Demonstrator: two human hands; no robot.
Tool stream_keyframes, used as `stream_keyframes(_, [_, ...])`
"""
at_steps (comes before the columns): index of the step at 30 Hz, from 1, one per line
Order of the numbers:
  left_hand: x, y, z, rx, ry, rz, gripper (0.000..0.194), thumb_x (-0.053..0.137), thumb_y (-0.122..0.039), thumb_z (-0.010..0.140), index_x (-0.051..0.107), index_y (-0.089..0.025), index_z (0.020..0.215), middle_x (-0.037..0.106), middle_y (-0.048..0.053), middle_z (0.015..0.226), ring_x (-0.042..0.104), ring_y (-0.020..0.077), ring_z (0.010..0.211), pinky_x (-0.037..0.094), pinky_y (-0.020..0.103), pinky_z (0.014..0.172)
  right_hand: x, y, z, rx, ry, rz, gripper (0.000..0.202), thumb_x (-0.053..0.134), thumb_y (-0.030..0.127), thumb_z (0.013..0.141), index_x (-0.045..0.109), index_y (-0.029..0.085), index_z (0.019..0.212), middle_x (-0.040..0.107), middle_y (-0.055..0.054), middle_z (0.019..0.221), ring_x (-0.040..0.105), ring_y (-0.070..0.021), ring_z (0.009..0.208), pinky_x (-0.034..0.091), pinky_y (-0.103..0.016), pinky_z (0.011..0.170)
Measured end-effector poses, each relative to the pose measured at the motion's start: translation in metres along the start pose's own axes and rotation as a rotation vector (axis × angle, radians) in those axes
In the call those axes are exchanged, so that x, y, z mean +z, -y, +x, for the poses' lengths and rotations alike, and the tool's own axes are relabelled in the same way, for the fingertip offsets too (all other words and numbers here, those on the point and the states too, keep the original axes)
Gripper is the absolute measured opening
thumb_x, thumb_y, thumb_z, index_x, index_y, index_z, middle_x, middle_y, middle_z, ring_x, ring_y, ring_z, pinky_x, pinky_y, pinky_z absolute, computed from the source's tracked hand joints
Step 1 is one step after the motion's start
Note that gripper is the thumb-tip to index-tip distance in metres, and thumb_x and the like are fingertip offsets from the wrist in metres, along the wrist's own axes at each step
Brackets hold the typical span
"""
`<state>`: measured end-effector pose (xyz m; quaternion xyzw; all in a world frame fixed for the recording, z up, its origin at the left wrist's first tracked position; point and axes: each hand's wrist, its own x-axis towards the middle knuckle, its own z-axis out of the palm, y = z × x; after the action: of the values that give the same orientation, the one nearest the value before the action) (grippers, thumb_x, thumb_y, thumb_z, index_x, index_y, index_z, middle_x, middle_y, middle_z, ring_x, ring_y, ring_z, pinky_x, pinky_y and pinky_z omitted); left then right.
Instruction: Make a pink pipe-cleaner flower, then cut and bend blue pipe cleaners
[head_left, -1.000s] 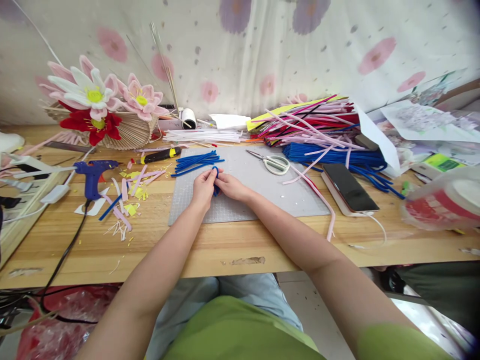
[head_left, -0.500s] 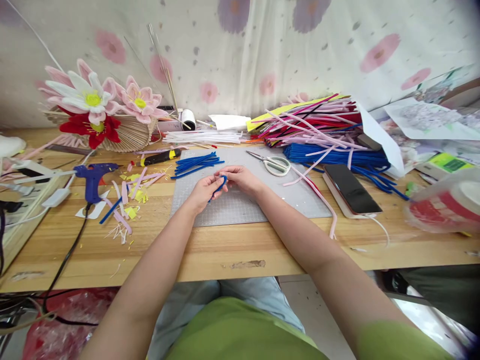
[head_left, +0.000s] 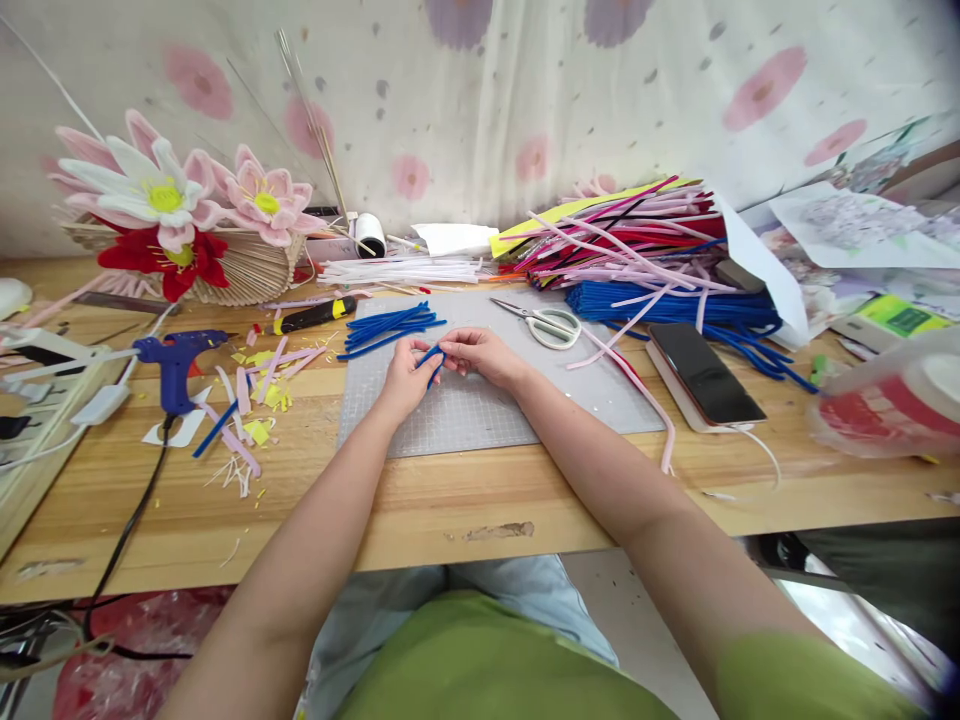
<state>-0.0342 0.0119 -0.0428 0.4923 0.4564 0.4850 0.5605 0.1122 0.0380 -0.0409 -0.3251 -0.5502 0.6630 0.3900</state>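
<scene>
Between my two hands is a short blue pipe cleaner (head_left: 430,356), held over the grey cutting mat (head_left: 480,420). My left hand (head_left: 409,378) pinches it from the left, thumb on top. The fingers of my right hand (head_left: 478,353) close on its upper right end; part of the piece is hidden by the fingers. Just behind my left hand lies a small pile of cut blue pipe cleaners (head_left: 390,327). Scissors with pale handles (head_left: 553,328) rest on the mat beyond my right hand.
At left stand a blue glue gun (head_left: 176,365), pink and yellow scraps (head_left: 259,395) and fuzzy flowers (head_left: 165,200). A black-yellow cutter (head_left: 315,315) lies behind. Bundles of blue (head_left: 660,303) and pink pipe cleaners (head_left: 622,235), a phone (head_left: 705,372) and a plastic tub (head_left: 892,405) fill the right.
The blue pipe cleaner looked curled over in my fingers before; now it shows as a straighter slanted piece between both hands. The view has shifted slightly.
</scene>
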Motion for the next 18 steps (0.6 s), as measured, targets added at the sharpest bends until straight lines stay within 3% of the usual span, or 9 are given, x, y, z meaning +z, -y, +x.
stream_keyframes(3, [0.000, 0.007, 0.007, 0.041, -0.014, 0.063, 0.026, 0.060, -0.017, 0.073, 0.036, -0.019, 0.084, 0.062, -0.005, 0.059, 0.048, 0.0058, 0.040, 0.032, 0.018, 0.045, 0.000, -0.002, 0.006, -0.009, -0.082, -0.158, 0.026, 0.064, 0.038, 0.068, 0.054, 0.014, 0.069, 0.052, 0.004, 0.053, 0.041, -0.0048, 0.045, 0.031, -0.018, 0.043])
stream_keyframes(6, [0.003, 0.005, 0.008, -0.015, 0.006, 0.028, 0.017, 0.055, -0.021, 0.078, 0.041, -0.018, 0.086, 0.062, -0.003, 0.059, 0.051, 0.0072, 0.043, 0.037, 0.020, 0.048, 0.001, -0.004, 0.010, -0.073, -0.199, -0.284, 0.019, 0.059, 0.032, 0.071, 0.049, 0.016, 0.067, 0.048, 0.004, 0.055, 0.042, -0.0065, 0.048, 0.033, -0.020, 0.046])
stream_keyframes(12, [0.010, 0.000, 0.008, -0.121, 0.045, -0.037, 0.011, 0.051, -0.025, 0.082, 0.047, -0.016, 0.077, 0.060, -0.001, 0.056, 0.053, 0.0085, 0.043, 0.039, 0.020, 0.046, 0.006, 0.000, 0.008, -0.361, -0.424, -0.769, 0.010, 0.052, 0.017, 0.072, 0.049, 0.017, 0.063, 0.049, -0.001, 0.070, 0.045, -0.0113, 0.067, 0.039, -0.026, 0.064])
stream_keyframes(14, [0.012, 0.000, 0.007, -0.127, 0.018, -0.057, 0.010, 0.049, -0.023, 0.082, 0.044, -0.016, 0.077, 0.062, -0.001, 0.060, 0.055, 0.0095, 0.044, 0.040, 0.021, 0.044, 0.003, 0.001, 0.008, -0.345, -0.411, -0.756, 0.010, 0.053, 0.020, 0.073, 0.051, 0.016, 0.064, 0.051, -0.002, 0.071, 0.046, -0.0113, 0.067, 0.039, -0.026, 0.064])
stream_keyframes(18, [0.012, -0.001, 0.007, -0.156, -0.021, -0.088, 0.010, 0.046, -0.022, 0.084, 0.041, -0.017, 0.076, 0.063, -0.001, 0.060, 0.058, 0.0102, 0.045, 0.044, 0.021, 0.047, -0.006, 0.001, 0.010, -0.067, -0.194, -0.419, 0.021, 0.057, 0.036, 0.072, 0.055, 0.015, 0.071, 0.050, 0.002, 0.060, 0.043, -0.0079, 0.052, 0.033, -0.021, 0.048])
